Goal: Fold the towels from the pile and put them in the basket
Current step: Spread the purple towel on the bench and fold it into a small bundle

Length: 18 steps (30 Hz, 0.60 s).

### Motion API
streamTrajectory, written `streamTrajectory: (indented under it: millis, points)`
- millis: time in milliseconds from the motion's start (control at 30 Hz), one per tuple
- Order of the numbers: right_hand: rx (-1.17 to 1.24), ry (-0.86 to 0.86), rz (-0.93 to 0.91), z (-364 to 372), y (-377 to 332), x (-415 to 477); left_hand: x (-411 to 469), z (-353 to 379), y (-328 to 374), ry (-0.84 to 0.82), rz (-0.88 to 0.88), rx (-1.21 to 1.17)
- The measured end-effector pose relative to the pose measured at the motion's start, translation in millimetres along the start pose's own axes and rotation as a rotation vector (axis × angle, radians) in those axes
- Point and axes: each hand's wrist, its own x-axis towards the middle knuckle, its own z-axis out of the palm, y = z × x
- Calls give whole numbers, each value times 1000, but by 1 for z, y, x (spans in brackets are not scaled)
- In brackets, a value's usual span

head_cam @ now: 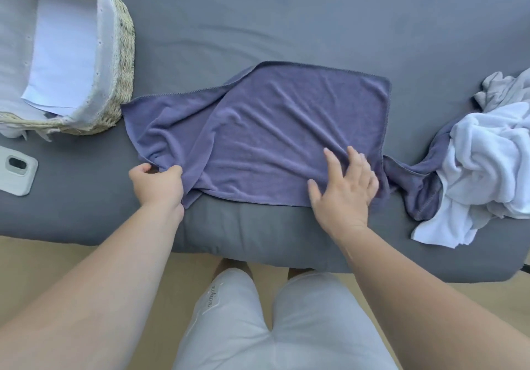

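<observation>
A purple towel [269,128] lies partly folded on the grey bed [286,19], its left part bunched and slanting. My left hand [159,183] grips the towel's near left edge with curled fingers. My right hand [344,189] presses flat on the towel's near right part, fingers spread. A pile of towels [487,168], white, grey and purple, sits at the right. The woven basket [123,62] with a white liner stands at the far left, with a white folded towel [63,51] inside.
A pale grey phone-like device [17,168] lies on the bed at the left, near the basket. The bed's near edge runs just in front of my legs, with tan floor below.
</observation>
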Motion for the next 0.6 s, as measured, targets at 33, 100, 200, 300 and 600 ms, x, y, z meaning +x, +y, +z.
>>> streamTrajectory:
  millis: [33,100,200,300,600]
  points:
    - [-20,-60,-85,4,-14,0,4,-4,2,-29,-38,-11]
    - [-64,-191,-227,10,-41,4,13,-11,8,-90,-151,-44]
    - [-155,-368,-327,20,-72,16,24,-21,14,-193,-141,-72]
    - [-277,-473,-325,28,-77,21,23,-32,23,-244,94,33]
    - [348,-175,-356,-14,-166,42,17,-38,20,-440,981,871]
